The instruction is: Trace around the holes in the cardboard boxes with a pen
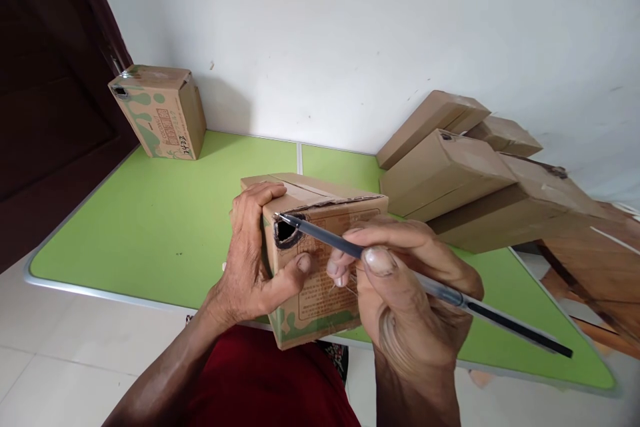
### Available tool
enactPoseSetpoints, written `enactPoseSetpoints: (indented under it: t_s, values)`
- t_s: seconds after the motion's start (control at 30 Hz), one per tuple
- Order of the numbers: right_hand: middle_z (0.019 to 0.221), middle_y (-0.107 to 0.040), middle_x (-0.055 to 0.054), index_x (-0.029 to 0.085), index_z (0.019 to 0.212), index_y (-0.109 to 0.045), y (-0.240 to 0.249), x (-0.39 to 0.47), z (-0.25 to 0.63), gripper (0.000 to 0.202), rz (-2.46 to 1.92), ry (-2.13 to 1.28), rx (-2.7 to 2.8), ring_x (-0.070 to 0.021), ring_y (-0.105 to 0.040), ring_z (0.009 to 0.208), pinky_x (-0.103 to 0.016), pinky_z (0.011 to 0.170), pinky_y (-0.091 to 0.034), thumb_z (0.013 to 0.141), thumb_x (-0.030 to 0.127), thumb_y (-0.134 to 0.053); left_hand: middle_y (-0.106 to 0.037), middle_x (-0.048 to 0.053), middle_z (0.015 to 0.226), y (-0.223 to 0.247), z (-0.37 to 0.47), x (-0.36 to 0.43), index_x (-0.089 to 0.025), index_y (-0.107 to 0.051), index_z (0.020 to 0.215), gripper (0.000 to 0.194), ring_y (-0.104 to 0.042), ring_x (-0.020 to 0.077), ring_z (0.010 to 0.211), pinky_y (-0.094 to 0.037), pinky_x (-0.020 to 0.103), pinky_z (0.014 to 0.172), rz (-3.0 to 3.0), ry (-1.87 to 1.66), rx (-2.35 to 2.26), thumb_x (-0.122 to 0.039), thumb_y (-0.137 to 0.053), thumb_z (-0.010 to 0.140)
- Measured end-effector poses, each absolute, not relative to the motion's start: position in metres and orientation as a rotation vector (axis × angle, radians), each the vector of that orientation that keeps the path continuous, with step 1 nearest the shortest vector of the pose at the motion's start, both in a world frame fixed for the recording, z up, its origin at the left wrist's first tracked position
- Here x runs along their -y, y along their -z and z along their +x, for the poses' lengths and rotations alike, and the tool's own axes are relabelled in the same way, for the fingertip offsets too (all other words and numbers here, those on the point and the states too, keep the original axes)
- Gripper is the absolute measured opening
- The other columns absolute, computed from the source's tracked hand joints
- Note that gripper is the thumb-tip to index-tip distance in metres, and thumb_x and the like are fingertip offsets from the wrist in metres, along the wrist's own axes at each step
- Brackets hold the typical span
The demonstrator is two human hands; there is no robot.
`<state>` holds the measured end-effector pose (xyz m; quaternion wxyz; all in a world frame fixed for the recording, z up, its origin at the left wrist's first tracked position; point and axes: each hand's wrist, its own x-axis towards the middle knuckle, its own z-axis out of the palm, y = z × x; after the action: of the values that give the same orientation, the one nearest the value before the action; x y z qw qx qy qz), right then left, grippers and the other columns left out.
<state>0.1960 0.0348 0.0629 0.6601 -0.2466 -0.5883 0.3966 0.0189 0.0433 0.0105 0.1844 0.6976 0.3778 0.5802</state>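
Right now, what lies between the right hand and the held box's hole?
The pen's front end, across the box's printed face, as the head view shows.

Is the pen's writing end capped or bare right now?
Bare: the pen shows its pointed tip uncovered, right by the hole in the box.

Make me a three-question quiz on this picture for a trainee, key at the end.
1. Multiple choice. What colour is the table top?
A) red
B) green
C) white

2. True or false. The right hand holds the pen while the left hand grips the near box.

3. Fill in the blank. The pen's tip is at the edge of the ____ in an upper corner of the near box.

Key: 1. B; 2. True; 3. hole.
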Motion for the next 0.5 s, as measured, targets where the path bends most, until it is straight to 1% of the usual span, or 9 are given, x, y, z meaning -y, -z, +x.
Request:
enactPoseSetpoints:
  t_s: [0.3,0.4,0.5]
  values:
    - [0.085,-0.081,0.002,0.025,0.108,-0.089,-0.0615,-0.0322,0.1978,0.013,-0.584,-0.867,1.364,-0.0138,-0.076,0.067,-0.028,0.061,-0.062,0.103,0.018,-0.08,-0.054,0.015,0.148,-0.0096,0.02,-0.0441,-0.026,-0.047,0.157,0.068,-0.052,0.0374,0.145,-0.043,0.059,0.121,1.974,-1.644,-1.076,-0.055,-0.073,0.102]
    - [0.083,-0.08,0.002,0.026,0.107,-0.089,-0.0614,-0.0329,0.1965,0.013,-0.592,-0.854,1.371,-0.0151,-0.076,0.067,-0.029,0.06,-0.062,0.102,0.018,-0.08,-0.055,0.015,0.148,-0.0098,0.0205,-0.0444,-0.026,-0.047,0.157,0.068,-0.053,0.0377,0.145,-0.043,0.059,0.121,1.99,-1.652,-1.081,-0.057,-0.073,0.102]
    - [0.085,-0.081,0.002,0.027,0.108,-0.089,-0.0607,-0.0332,0.196,0.015,-0.612,-0.826,1.393,-0.0142,-0.075,0.066,-0.028,0.061,-0.062,0.103,0.017,-0.079,-0.055,0.015,0.148,-0.0102,0.0214,-0.0441,-0.027,-0.047,0.158,0.068,-0.053,0.038,0.145,-0.043,0.059,0.121,1.998,-1.657,-1.09,-0.059,-0.072,0.103]
